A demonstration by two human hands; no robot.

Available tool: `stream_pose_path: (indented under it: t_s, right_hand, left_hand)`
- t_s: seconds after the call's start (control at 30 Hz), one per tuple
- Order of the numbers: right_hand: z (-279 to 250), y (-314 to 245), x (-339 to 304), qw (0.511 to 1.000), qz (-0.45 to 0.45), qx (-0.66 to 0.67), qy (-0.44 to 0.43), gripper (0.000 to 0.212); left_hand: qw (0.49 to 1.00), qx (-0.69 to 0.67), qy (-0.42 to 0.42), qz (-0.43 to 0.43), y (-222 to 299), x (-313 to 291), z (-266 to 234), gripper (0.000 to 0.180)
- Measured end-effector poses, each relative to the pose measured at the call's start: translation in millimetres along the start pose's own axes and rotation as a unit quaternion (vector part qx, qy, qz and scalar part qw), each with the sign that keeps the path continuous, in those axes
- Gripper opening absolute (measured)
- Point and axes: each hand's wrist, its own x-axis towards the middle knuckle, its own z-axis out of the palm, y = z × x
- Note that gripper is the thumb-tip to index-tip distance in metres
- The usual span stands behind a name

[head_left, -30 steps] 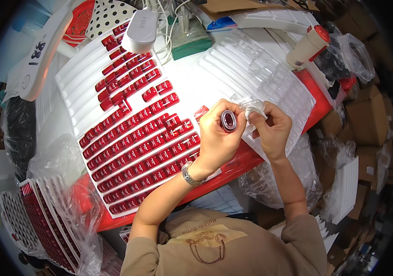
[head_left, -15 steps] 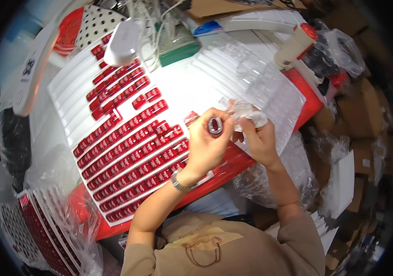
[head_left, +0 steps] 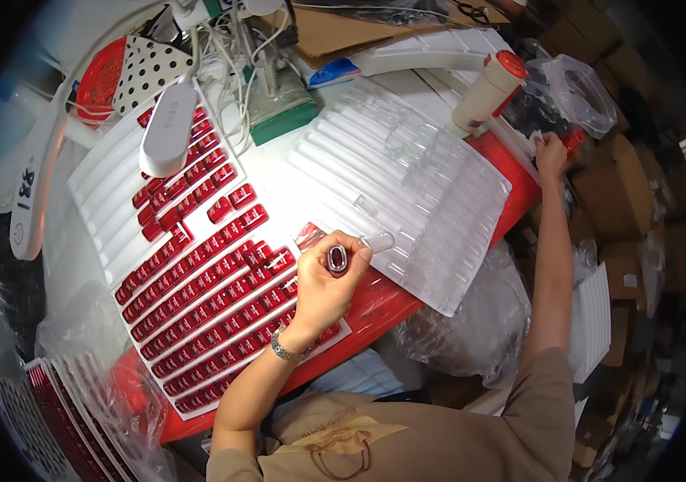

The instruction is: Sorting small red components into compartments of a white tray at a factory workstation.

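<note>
My left hand, a metal watch on its wrist, is closed around a small tube. The tube's clear oval end faces up, with dark red inside. A clear plastic cap sticks out beside the thumb and index fingertip; whether they pinch it I cannot tell. Far to the right, past the table's edge, my right hand is closed on a crumpled white piece, perhaps tissue. Left of my left hand, rows of small red pieces fill much of a white ridged tray.
A clear ridged tray lies right of centre, with a loose clear piece on it. A cream bottle with red lid stands behind. A white lamp head overhangs the red pieces. Cables and a green-edged box stand at the back.
My right hand has moved away from the left, far out to the right, with the crumpled white piece. My left hand still holds the tube, and a clear cap now shows beside its fingers.
</note>
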Motion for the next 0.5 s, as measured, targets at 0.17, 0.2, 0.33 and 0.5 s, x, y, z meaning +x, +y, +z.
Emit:
stream_pose_path:
  t_s: [0.17, 0.2, 0.33, 0.5]
  right_hand:
    - [16, 51, 27, 0.956, -0.154, -0.147, -0.202, 0.021]
    - [2, -1, 12, 0.954, -0.124, -0.184, -0.2, 0.023]
    - [-73, -138, -73, 0.942, -0.295, 0.15, -0.05, 0.027]
    - [-144, -296, -244, 0.655, 0.0, 0.672, -0.345, 0.024]
  left_hand:
    - [0.99, -0.106, -0.002, -0.094, -8, 3, 2, 0.01]
    - [0.985, -0.131, 0.024, -0.107, -11, 0, -2, 0.011]
    - [0.973, -0.207, 0.047, -0.092, -12, -6, 4, 0.014]
    - [0.977, -0.206, 0.054, 0.001, -22, -12, 5, 0.011]
